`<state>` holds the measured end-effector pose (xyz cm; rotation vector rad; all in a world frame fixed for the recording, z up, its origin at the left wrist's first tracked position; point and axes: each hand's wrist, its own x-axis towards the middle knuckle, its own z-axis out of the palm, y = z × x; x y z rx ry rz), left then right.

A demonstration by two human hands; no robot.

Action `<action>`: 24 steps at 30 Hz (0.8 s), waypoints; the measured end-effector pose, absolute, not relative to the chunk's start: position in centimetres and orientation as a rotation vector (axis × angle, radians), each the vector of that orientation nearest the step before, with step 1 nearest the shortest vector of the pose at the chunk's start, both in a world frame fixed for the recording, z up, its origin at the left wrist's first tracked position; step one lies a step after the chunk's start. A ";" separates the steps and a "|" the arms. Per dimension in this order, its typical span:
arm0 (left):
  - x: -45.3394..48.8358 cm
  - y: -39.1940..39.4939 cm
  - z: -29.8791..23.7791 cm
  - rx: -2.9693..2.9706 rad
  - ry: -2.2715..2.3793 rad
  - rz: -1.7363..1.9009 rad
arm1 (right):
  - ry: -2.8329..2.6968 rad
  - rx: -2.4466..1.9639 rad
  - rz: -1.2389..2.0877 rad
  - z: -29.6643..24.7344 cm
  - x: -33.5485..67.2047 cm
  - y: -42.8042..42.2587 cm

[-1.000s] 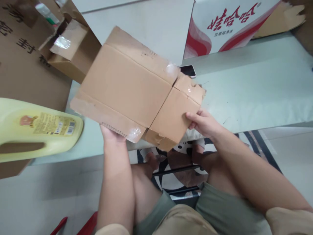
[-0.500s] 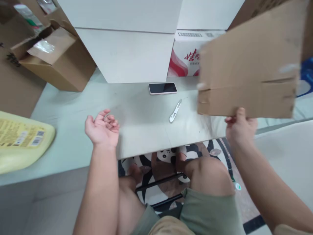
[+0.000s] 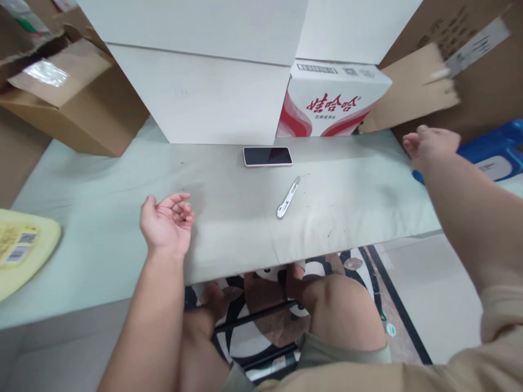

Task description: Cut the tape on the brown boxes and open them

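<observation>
My left hand (image 3: 168, 224) rests palm up over the front left of the table, its fingers loosely bent and holding nothing. My right hand (image 3: 433, 146) reaches to the far right side, with bent fingers and nothing visible in them. Just beyond it, a flattened cardboard piece (image 3: 408, 87) stands tilted in front of a big brown carton, apart from the hand. Between my hands lie a white utility knife (image 3: 288, 198) and, behind it, a phone (image 3: 267, 156) with a dark screen.
White boxes (image 3: 196, 98) and a red-and-white printed carton (image 3: 330, 103) line the back. An opened brown box (image 3: 90, 109) stands at left, a yellow bottle (image 3: 24, 250) at the left edge. A blue container (image 3: 490, 155) sits beside my right forearm. The table's (image 3: 229, 239) front edge runs above my knees.
My right hand has moved away from me to the right and let go of the cardboard piece, which now stands at the back right. My left hand stays nearly still.
</observation>
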<state>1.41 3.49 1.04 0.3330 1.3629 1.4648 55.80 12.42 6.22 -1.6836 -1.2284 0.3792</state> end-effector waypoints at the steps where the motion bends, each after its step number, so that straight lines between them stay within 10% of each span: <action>1: 1.4 3.5 1.0 0.356 1.370 1.462 | -1.129 -1.707 0.401 5.3 54.7 12.2; 13: 2.7 -0.3 -3.3 1.457 1.878 0.798 | -1.923 -1.383 1.526 -2.5 28.9 -16.2; 24: 8.3 -6.9 -4.7 1.984 2.065 0.320 | -3.132 -0.645 1.578 -7.8 19.2 -28.7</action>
